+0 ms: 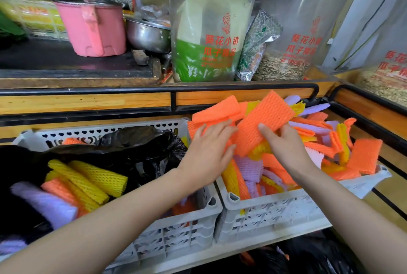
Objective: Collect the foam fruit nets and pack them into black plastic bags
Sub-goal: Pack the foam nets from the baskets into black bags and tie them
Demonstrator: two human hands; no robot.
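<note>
A grey plastic crate (259, 205) on the right is heaped with orange, yellow and purple foam fruit nets (326, 139). My right hand (284, 143) grips a flat orange net (264, 117) with the thumb on top. My left hand (209, 148) lies with straight, spread fingers on other orange nets (214, 110) beside it. To the left, a second grey crate (176, 227) holds an open black plastic bag (141, 148). Inside the bag lie yellow nets (97, 176), an orange net and a purple net (46, 203).
Behind the crates runs a wooden shelf edge with a black metal rail (171, 91). On the shelf stand a pink pot (92, 27), a steel bowl (147, 33) and clear jars of seeds (295, 31). More black bags (308, 256) lie below the crates.
</note>
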